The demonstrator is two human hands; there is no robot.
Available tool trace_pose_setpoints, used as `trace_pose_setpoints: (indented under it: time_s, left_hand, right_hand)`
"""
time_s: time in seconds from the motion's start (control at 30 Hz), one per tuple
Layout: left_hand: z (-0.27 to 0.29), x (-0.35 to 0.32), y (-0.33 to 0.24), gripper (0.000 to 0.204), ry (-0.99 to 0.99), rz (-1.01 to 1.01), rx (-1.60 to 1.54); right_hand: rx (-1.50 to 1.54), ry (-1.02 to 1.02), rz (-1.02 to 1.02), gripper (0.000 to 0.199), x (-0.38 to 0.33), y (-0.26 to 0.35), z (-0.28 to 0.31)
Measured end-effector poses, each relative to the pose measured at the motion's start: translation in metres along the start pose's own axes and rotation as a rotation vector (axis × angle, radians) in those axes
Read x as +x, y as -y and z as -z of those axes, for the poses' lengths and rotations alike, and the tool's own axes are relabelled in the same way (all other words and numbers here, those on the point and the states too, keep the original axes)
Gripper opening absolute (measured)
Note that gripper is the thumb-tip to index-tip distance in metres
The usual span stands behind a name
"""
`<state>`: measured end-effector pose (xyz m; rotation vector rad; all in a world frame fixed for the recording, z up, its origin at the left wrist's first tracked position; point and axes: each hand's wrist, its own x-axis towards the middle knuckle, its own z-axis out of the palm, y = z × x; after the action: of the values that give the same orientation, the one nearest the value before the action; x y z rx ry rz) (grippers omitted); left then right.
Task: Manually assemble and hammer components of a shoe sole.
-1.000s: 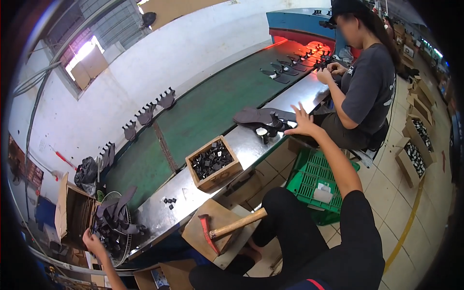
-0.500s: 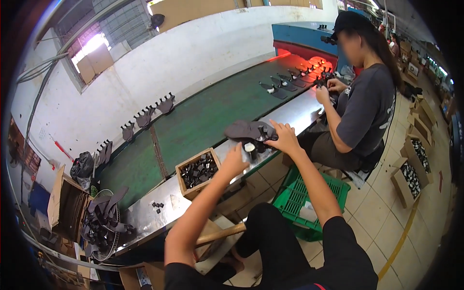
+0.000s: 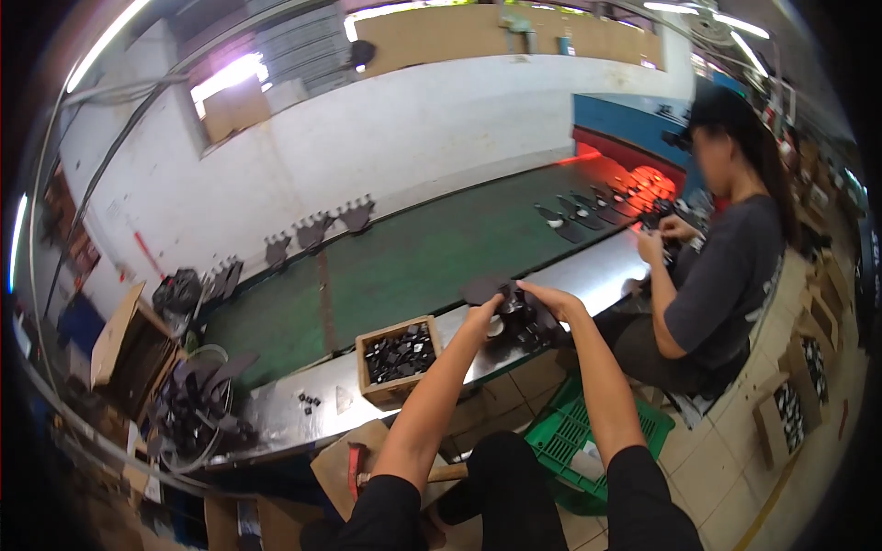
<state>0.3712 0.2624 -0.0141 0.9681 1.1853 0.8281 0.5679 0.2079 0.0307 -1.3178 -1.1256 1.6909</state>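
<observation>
While both hands (image 3: 555, 302) clasp dark footwear piece (image 3: 483, 290) by front edge of steel ledge (image 3: 588, 274), green belt (image 3: 418, 253) leaves broad room beyond.

The window (image 3: 230, 78) above the left end of the conveyor belt (image 3: 413, 248) is overexposed. Tube lights (image 3: 742, 26) shine above its right end, where a red glow (image 3: 652, 187) falls. The metal counter (image 3: 593, 277) along its near edge reflects white glare. At this edge, dark pieces (image 3: 519, 314) lose detail. Straight lines bow toward the black rim.
</observation>
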Motion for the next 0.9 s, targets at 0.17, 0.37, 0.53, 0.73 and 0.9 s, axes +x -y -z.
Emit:
trace_pose_setpoints:
  time_s: [0.17,0.37,0.53,0.73,0.9]
  left_hand:
    - [0.005,-0.033,-0.002,0.044,0.282,0.229,-0.176]
    - [0.06,-0.098,-0.046,0.042,0.502,-0.028,-0.453]
    - [0.15,-0.203,-0.116,0.041,0.571,-0.342,-0.351]
    - [0.327,-0.347,-0.166,0.035,-0.023,-0.437,-0.103]
    - [0.475,-0.429,-0.201,0.029,-0.561,-0.727,-0.33]
  right_hand:
    - [0.167,-0.099,0.07,0.055,-0.029,-0.008,-0.04]
    - [0.123,-0.084,0.42,0.028,-0.039,0.027,-0.079]
    - [0.032,0.051,0.572,0.029,-0.102,0.103,-0.208]
    - [0.116,0.475,0.616,0.064,-0.059,0.145,-0.431]
    - [0.107,0.428,0.725,0.063,-0.067,0.17,-0.53]
